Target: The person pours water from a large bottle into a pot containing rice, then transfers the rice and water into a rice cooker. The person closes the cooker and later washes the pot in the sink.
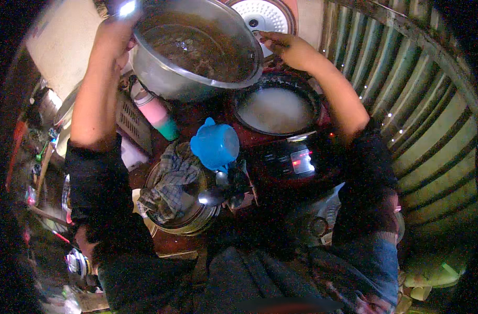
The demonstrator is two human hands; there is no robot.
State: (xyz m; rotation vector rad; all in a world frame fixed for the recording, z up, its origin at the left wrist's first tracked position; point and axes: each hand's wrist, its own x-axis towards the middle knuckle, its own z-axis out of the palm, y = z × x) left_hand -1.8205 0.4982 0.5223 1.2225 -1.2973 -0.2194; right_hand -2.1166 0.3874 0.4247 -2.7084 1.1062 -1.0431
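A large metal basin (168,84) is held tilted above the table at the top of the view, with murky liquid or residue inside. My left hand (113,41) grips its left side; some fingers are hidden behind the wall. At the right rim, the fingers of my right hand (288,49) are closed on the edge, their tips partly hidden. Just below the basin's right side sits an open rice cooker (268,163) with lit indicators on its front. Its dark inner pot (239,112) contains a cloudy whitish content (274,108). The cooker's raised lid (258,15) shows a perforated inner plate.
A blue plastic mug (217,145) stands before the cooker, near metal spoons (211,197). Left of these, a checked cloth (168,184) lies over stacked plates (205,221). A pink and green bottle (154,112) stands below the basin. Ribbed sheeting (404,90) walls the right side.
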